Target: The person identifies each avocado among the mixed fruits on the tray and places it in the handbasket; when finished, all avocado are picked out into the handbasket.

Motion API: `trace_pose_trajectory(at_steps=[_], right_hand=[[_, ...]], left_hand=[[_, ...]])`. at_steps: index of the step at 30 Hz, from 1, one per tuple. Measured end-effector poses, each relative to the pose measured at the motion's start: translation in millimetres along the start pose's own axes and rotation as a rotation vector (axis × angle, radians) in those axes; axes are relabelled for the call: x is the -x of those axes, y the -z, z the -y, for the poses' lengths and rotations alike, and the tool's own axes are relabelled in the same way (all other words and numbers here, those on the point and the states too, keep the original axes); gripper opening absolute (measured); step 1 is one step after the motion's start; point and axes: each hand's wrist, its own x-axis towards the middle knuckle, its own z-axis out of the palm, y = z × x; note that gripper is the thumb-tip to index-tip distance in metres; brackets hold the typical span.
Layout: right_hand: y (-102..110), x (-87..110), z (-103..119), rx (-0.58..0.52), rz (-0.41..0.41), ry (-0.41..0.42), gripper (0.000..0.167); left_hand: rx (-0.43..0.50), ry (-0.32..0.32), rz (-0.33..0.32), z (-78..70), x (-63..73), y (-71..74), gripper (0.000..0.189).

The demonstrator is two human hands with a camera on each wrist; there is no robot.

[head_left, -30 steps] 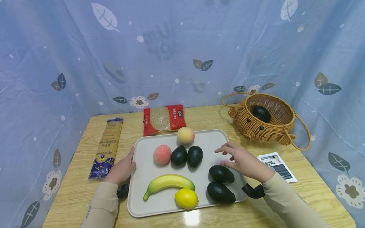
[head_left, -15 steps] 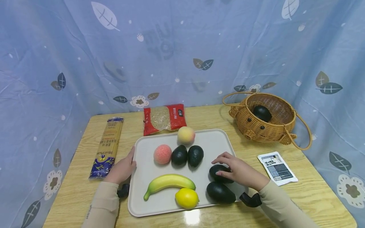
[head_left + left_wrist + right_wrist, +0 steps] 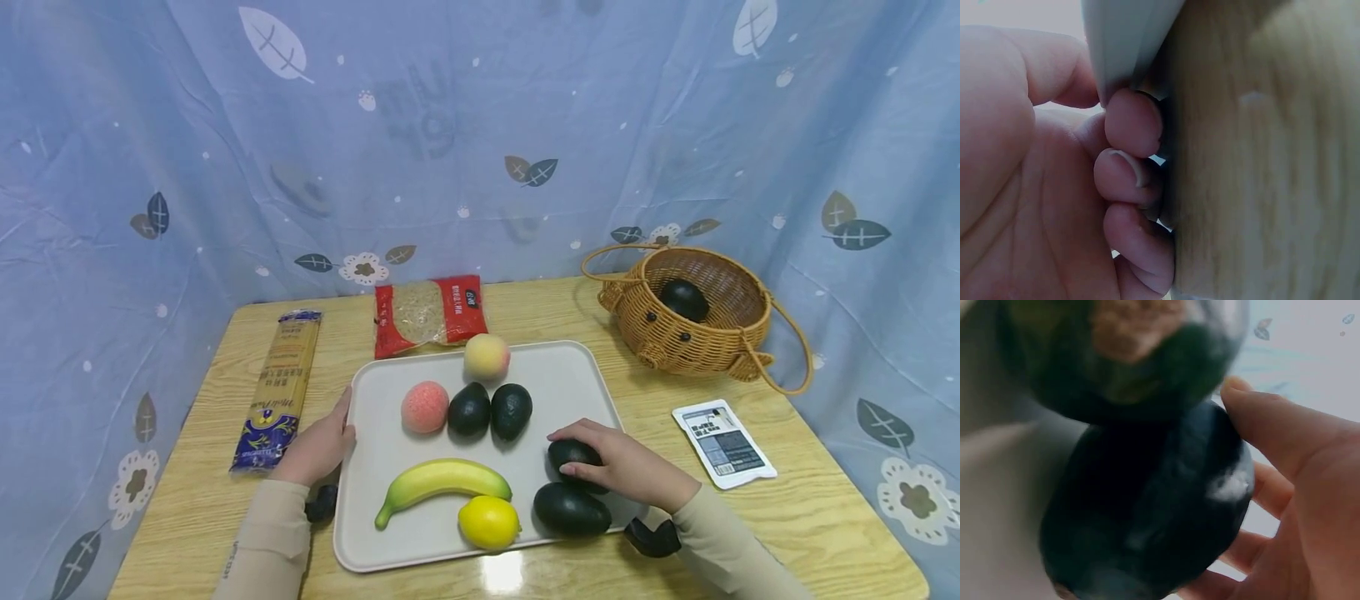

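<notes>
At the left edge of the pale tray (image 3: pixel 540 371), my left hand (image 3: pixel 315 446) grips the rim. The left wrist view has the thumb (image 3: pixel 1063 72) and curled fingertips (image 3: pixel 1132 125) at the tray's edge, low over the wood. My right hand (image 3: pixel 628 467) holds a dark avocado (image 3: pixel 572 454) on the tray's right side, fingers and thumb round it. A second avocado (image 3: pixel 572 510) lies right against it on the near side. Two more avocados stand upright near the middle, beside a pink peach (image 3: pixel 425 407) and a yellow peach (image 3: pixel 487 357). Toward the front lie a banana (image 3: pixel 442 483) and a lemon (image 3: pixel 489 522).
A wicker basket (image 3: pixel 675 350) with an avocado inside stands at the back right. In front of it is a white packet (image 3: pixel 724 443). A red noodle bag (image 3: pixel 430 315) lies behind the tray, and a long pasta packet (image 3: pixel 279 387) to its left.
My right hand has come down and left onto the avocado and taken hold of it. The nearer avocado has shifted slightly left. My left hand has stayed at the tray's edge.
</notes>
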Motion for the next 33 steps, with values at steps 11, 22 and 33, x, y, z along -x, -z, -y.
trace_pose_trajectory(at_steps=[11, 22, 33], right_hand=[[9.0, 2.6, -1.0, -0.039, -0.138, -0.049, 0.038], [69.3, -1.9, -0.2, -0.064, -0.399, -0.224, 0.043], [129.6, -16.9, -3.8, 0.035, -0.687, -0.293, 0.053]], left_hand=[[0.01, 0.0, 0.004, -0.5, -0.1, -2.4, 0.068], [0.002, -0.018, -0.01, 0.1, 0.1, -4.2, 0.067], [0.003, -0.004, -0.005, 4.4, -2.1, -2.4, 0.068]])
